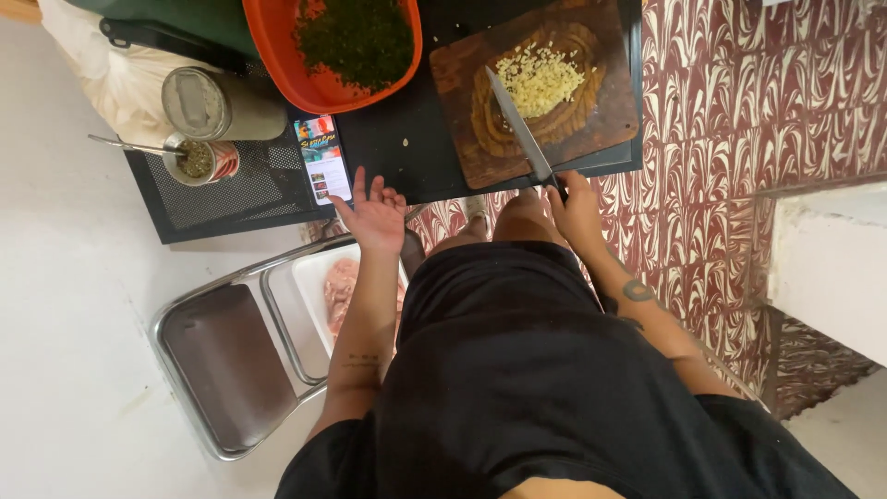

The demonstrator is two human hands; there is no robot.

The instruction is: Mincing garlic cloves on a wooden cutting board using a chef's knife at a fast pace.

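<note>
— From here, nearest first: the right hand (575, 205) is closed round the handle of the kitchen knife (519, 129), its blade lying flat across the round wooden cutting board (545, 88), tip beside the heap of chopped garlic (540, 79).

— And the other?

— The left hand (374, 214) is spread open, holding nothing, hovering just by the phone (322, 159) on the black table (407, 139).

— How would you chop well?

— I'd say curl those free fingers onto the heap, rock the blade, keep the tip down.

— Anything unclear?

— The knife handle is hidden in the fist. The white tray of raw meat (337, 291) on the folding chair (231, 360) is half covered by the arm. The orange bowl of chopped herbs (356, 42) is cut off at the top.
</note>
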